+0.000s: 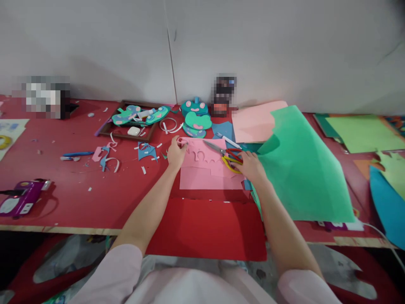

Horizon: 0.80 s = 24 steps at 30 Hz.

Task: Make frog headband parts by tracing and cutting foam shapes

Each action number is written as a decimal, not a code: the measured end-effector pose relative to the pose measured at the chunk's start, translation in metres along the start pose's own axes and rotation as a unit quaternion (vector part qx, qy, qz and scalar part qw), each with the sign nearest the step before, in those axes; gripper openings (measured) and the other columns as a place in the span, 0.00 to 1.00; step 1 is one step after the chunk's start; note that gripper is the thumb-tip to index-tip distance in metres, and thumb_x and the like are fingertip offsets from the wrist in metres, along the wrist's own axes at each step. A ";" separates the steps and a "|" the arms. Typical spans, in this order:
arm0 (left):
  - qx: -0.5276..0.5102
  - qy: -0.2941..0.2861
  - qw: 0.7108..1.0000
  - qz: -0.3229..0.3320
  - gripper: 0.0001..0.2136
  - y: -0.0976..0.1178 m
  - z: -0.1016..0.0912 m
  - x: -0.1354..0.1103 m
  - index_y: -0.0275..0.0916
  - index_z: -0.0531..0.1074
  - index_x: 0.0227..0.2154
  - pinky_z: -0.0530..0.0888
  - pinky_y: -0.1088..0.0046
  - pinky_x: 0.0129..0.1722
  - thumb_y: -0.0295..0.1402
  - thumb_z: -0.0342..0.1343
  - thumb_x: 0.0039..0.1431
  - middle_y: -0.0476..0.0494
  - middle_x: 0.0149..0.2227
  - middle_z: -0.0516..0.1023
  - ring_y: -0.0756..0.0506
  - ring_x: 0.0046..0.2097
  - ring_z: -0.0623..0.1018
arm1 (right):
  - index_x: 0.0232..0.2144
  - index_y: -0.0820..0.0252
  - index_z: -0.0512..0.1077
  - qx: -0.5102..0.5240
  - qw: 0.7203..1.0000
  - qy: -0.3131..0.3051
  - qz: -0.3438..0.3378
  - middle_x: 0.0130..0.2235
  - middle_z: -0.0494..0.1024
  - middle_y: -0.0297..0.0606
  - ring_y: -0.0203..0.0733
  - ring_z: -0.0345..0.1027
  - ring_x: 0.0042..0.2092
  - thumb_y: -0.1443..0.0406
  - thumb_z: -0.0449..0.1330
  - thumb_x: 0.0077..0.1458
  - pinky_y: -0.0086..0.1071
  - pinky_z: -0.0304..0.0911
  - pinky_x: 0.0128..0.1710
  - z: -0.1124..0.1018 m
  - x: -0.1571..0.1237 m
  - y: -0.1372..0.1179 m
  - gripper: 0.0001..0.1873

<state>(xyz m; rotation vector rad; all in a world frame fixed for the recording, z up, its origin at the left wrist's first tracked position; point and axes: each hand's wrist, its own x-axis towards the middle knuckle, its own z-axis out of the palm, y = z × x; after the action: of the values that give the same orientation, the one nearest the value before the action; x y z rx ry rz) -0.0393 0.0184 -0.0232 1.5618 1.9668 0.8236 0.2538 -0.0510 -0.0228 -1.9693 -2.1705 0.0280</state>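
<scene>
1. The pink paper lies flat on the table straight ahead of the person. Curved cut-outs show along its upper part.
2. The left hand rests at the paper's top left corner. Its fingers are curled and pinched on the edge there, and the palm is down.
3. The right hand is closed around the yellow and red handles of the scissors. The blades point left across the paper's upper edge, towards the left hand. They look nearly closed, though that is hard to tell.
4. A red sheet lies just below the pink paper and hangs over the table's near edge. A large green sheet lies just beside the right hand, and its corner reaches under the wrist.
5. Further off are green frog shapes, a wooden frame and paper scraps.
6. Risks, as a judgement:
   - The blade tips aim at the left fingers, so a quick push could nick them.
   - The thin pink strip between the cut-outs could tear if the corner is pulled.
   - The right forearm could drag the green sheet.
   - The overhanging red sheet could slide off the table.
</scene>
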 end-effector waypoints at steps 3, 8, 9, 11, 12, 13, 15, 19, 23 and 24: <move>0.041 0.001 0.999 0.018 0.24 -0.002 0.002 -0.004 0.42 0.61 0.58 0.70 0.67 0.48 0.37 0.54 0.59 0.40 0.48 0.78 0.40 0.51 0.76 | 0.41 0.63 0.70 0.010 1.000 -0.009 -0.015 0.40 0.74 0.49 0.53 0.66 0.43 0.57 0.57 0.57 0.41 0.62 0.43 0.001 0.002 0.001 0.16; 0.047 -0.019 0.998 0.043 0.23 -0.003 0.000 -0.004 0.43 0.61 0.58 0.70 0.70 0.49 0.34 0.53 0.60 0.41 0.50 0.76 0.42 0.51 0.75 | 0.41 0.65 0.69 0.029 1.000 0.006 -0.006 0.41 0.74 0.51 0.52 0.68 0.44 0.58 0.53 0.60 0.42 0.62 0.43 0.005 -0.001 -0.002 0.16; 0.046 -0.019 0.997 0.053 0.21 -0.003 0.000 -0.004 0.43 0.62 0.57 0.69 0.70 0.49 0.33 0.52 0.60 0.42 0.51 0.76 0.43 0.52 0.75 | 0.41 0.65 0.69 0.036 0.999 0.015 -0.006 0.41 0.74 0.51 0.52 0.68 0.44 0.57 0.52 0.60 0.42 0.62 0.43 0.004 -0.001 -0.002 0.16; 0.044 -0.014 0.996 0.074 0.19 -0.003 0.002 -0.004 0.44 0.64 0.54 0.69 0.70 0.50 0.31 0.51 0.60 0.44 0.53 0.75 0.44 0.53 0.74 | 0.42 0.65 0.69 0.054 0.998 0.039 -0.011 0.40 0.74 0.51 0.53 0.68 0.43 0.56 0.52 0.60 0.43 0.63 0.44 -0.001 0.004 -0.002 0.17; 0.043 -0.011 0.996 0.082 0.18 -0.003 0.002 -0.005 0.44 0.65 0.53 0.69 0.70 0.50 0.31 0.51 0.60 0.45 0.53 0.74 0.44 0.53 0.74 | 0.42 0.65 0.69 0.066 0.996 0.055 -0.012 0.41 0.74 0.51 0.53 0.68 0.44 0.56 0.53 0.60 0.44 0.63 0.44 -0.005 0.008 -0.002 0.18; 0.043 -0.008 0.995 0.085 0.17 -0.003 0.003 -0.006 0.44 0.66 0.52 0.69 0.70 0.51 0.31 0.51 0.60 0.45 0.53 0.74 0.44 0.54 0.73 | 0.42 0.64 0.69 0.082 0.994 0.070 -0.011 0.40 0.74 0.50 0.53 0.68 0.44 0.55 0.54 0.59 0.44 0.63 0.44 -0.009 0.015 -0.004 0.18; 0.046 -0.007 0.995 0.086 0.16 -0.003 0.004 -0.007 0.44 0.66 0.51 0.69 0.68 0.50 0.30 0.50 0.61 0.44 0.52 0.74 0.43 0.53 0.73 | 0.41 0.63 0.69 0.139 0.986 0.090 0.008 0.41 0.74 0.50 0.53 0.68 0.44 0.56 0.57 0.56 0.44 0.63 0.45 -0.016 0.031 -0.012 0.17; 0.049 -0.014 0.995 0.090 0.15 -0.002 0.005 -0.008 0.43 0.67 0.51 0.71 0.65 0.48 0.31 0.49 0.61 0.41 0.51 0.74 0.41 0.52 0.74 | 0.33 0.59 0.70 0.388 0.912 0.063 0.118 0.35 0.74 0.41 0.45 0.68 0.38 0.56 0.63 0.48 0.38 0.64 0.39 -0.015 0.070 -0.056 0.14; 0.063 -0.025 0.994 0.090 0.15 -0.001 0.004 -0.007 0.42 0.66 0.52 0.72 0.65 0.45 0.34 0.47 0.63 0.39 0.50 0.74 0.40 0.50 0.75 | 0.24 0.59 0.70 0.540 0.826 -0.050 0.156 0.20 0.69 0.32 0.37 0.62 0.24 0.51 0.64 0.45 0.32 0.61 0.25 0.001 0.101 -0.126 0.17; 0.068 -0.030 0.993 0.088 0.15 0.000 0.004 -0.006 0.41 0.67 0.52 0.72 0.66 0.44 0.34 0.47 0.63 0.38 0.50 0.73 0.40 0.50 0.76 | 0.24 0.59 0.70 0.557 0.813 -0.065 0.155 0.19 0.68 0.31 0.36 0.62 0.23 0.51 0.63 0.46 0.31 0.60 0.24 0.005 0.108 -0.143 0.17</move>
<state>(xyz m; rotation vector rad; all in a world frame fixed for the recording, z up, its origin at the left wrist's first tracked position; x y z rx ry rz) -0.0348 0.0133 -0.0262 1.8381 1.8989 0.7134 0.1034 0.0407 0.0101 -1.5075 -1.2521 1.2047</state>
